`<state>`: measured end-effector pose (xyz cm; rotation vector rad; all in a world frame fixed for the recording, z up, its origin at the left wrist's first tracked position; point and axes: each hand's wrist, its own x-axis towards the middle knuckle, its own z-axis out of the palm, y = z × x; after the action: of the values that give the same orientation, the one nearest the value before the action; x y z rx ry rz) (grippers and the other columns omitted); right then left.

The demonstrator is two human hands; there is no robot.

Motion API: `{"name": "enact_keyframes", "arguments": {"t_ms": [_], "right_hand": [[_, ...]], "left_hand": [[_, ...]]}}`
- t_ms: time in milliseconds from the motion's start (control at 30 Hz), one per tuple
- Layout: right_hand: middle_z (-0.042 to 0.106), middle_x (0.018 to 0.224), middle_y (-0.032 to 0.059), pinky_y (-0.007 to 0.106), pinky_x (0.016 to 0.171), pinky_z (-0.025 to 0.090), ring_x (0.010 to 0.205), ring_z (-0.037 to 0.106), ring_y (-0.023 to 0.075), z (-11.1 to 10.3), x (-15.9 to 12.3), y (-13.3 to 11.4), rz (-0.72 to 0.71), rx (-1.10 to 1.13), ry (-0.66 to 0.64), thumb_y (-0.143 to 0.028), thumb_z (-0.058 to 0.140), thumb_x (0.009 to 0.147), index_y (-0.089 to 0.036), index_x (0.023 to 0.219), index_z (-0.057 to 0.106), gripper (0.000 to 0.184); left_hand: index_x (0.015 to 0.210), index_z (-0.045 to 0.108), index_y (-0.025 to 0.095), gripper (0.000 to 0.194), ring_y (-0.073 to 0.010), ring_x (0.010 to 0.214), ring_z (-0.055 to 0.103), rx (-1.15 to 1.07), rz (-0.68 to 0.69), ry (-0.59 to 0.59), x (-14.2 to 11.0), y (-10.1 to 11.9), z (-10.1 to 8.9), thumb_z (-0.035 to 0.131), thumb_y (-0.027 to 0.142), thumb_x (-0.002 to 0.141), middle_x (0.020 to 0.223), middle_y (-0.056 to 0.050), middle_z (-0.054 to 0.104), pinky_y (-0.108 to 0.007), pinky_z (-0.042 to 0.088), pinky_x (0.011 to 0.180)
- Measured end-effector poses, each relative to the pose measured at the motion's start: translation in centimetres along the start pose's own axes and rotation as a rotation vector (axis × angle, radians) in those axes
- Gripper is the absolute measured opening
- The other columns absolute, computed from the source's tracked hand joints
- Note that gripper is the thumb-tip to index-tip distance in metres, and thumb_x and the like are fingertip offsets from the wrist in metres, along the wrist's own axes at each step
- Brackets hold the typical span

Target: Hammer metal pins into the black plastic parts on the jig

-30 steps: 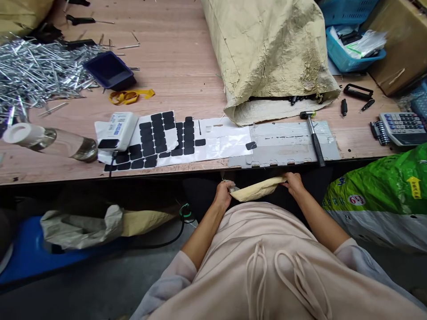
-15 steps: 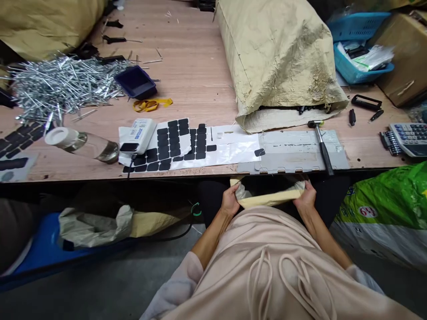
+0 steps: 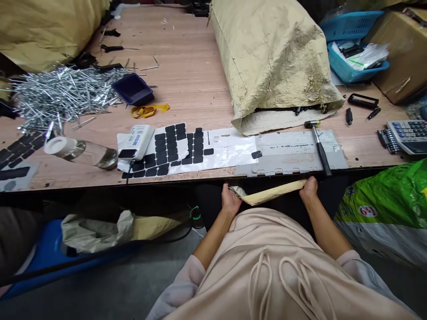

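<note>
Just below the table's front edge, a yellowish woven sack with a folded rim stretches between my two hands. My left hand is closed on the rim's left end, where some whitish lining shows. At the right end, my right hand grips the same rim, its fingers partly hidden by the sack. The lower body of the sack is out of sight in the dark under the table. Above my right hand, a small hammer lies on a grey cardboard sheet, its handle end reaching the table edge.
A large yellow sack lies open-mouthed on the table. To the left are a heap of metal rods, a navy tray, a bottle and black stickers. A green-and-white bag stands at right.
My hands have moved slightly farther apart, pulling the sack's rim tighter. My right hand has risen a little, so the rim slants up to the right. The camera view has shifted slightly.
</note>
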<state>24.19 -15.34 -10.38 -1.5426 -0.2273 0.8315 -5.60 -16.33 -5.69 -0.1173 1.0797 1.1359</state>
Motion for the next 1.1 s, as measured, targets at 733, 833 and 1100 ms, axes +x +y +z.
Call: {"name": "enact_keyframes", "arguments": {"t_ms": [733,833,1100], "right_hand": [[0.074,0.081,0.0064,0.029,0.064,0.054,0.067,0.068,0.0181,-3.6,-7.0,-11.1,-1.038,-0.800,-0.319,-0.032,0.060,0.092,-0.019,0.091,0.074,0.019],[0.074,0.087,0.0074,0.030,0.065,0.055,0.068,0.067,0.0179,-0.6,-5.2,-13.8,-1.088,-0.746,-0.203,-0.032,0.061,0.091,-0.018,0.100,0.074,0.021],[0.061,0.117,0.0149,0.042,0.078,0.056,0.092,0.064,0.0271,6.9,8.9,-18.4,-0.811,-0.694,-0.060,-0.037,0.066,0.074,-0.017,0.124,0.065,0.054]], "left_hand": [[0.099,0.067,0.026,0.017,-0.0160,0.063,0.059,1.591,0.899,0.247,-5.1,5.3,7.0,0.058,0.036,0.087,0.063,0.003,0.057,-0.026,0.037,0.063],[0.125,0.059,0.022,0.044,-0.0227,0.092,0.063,1.424,1.213,0.199,-1.5,6.7,12.2,0.063,0.029,0.082,0.097,-0.006,0.065,-0.033,0.048,0.082],[0.113,0.065,0.023,0.046,-0.0287,0.114,0.058,0.890,0.961,0.107,8.9,12.1,20.3,0.065,0.011,0.068,0.110,-0.009,0.067,-0.037,0.045,0.099]]}}
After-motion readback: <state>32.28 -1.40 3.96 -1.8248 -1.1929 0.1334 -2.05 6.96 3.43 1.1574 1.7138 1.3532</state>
